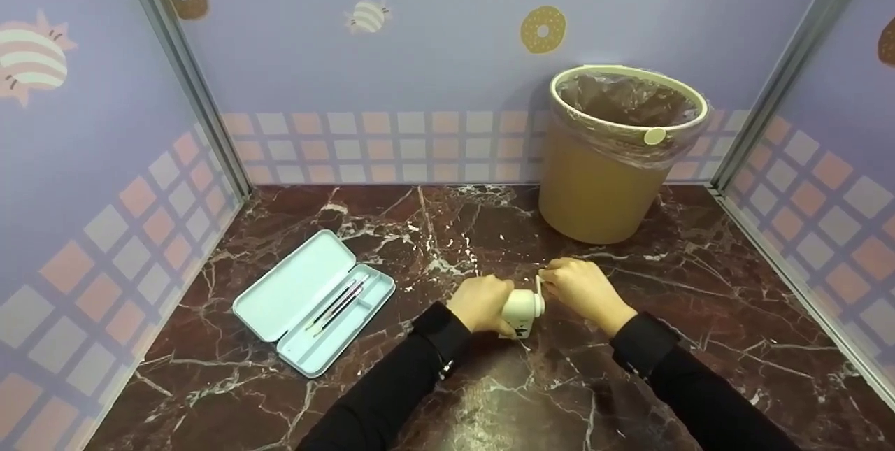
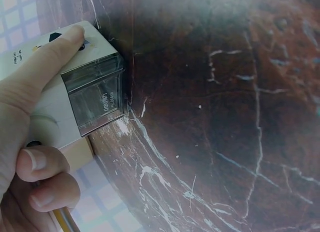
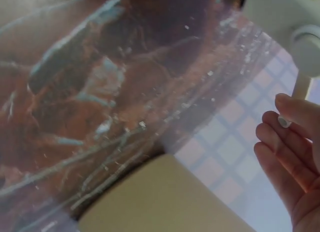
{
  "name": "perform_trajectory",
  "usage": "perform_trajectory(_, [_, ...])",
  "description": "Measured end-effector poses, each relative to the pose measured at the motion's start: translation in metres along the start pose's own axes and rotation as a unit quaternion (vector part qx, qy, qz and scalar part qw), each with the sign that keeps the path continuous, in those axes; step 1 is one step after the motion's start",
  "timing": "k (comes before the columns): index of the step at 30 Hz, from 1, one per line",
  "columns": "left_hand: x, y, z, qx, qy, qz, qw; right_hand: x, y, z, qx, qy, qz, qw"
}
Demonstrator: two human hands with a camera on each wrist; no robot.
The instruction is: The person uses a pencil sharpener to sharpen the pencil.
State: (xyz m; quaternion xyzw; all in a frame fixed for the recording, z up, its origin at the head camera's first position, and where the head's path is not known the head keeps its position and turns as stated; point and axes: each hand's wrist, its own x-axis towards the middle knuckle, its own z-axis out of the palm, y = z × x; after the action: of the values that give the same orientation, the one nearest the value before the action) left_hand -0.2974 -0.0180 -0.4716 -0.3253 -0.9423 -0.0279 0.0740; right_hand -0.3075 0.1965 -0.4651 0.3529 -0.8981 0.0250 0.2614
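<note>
My left hand (image 1: 481,303) grips a white crank pencil sharpener (image 1: 520,305), its thumb lying along the printed side. In the left wrist view, the sharpener's clear shavings drawer (image 2: 97,94) faces the marbled tabletop. A yellow and dark pencil (image 2: 64,219) shows below the curled fingers of that hand, most of it hidden. On the sharpener's right side, my right hand (image 1: 579,290) pinches the crank handle (image 3: 301,85) between thumb and fingers. The handle points upward in the head view.
Left of the hands lies an opened light-blue pencil case (image 1: 297,287) with several pencils (image 1: 339,308) inside. A yellowish trash bin (image 1: 601,185) lined with a plastic bag stands at the back right. White crumbs (image 1: 467,249) dot the marbled table. Patterned walls enclose three sides.
</note>
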Motion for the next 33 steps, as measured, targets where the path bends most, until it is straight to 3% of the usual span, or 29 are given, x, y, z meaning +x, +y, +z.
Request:
perform_trajectory(12, [0.0,0.0,-0.002,0.007,0.002,-0.003,1.0,0.001,0.001,0.009,0.019,-0.008,-0.001,0.9998])
perform_trajectory(20, [-0.001,0.001,0.0,0.001,0.0,-0.005,1.0,-0.011,-0.005,0.021,0.024,-0.043,-0.007,0.9987])
perform_trajectory(33, [-0.002,0.001,-0.001,-0.02,0.0,-0.017,0.9996,-0.03,-0.015,0.026,0.035,-0.039,-0.027,0.9983])
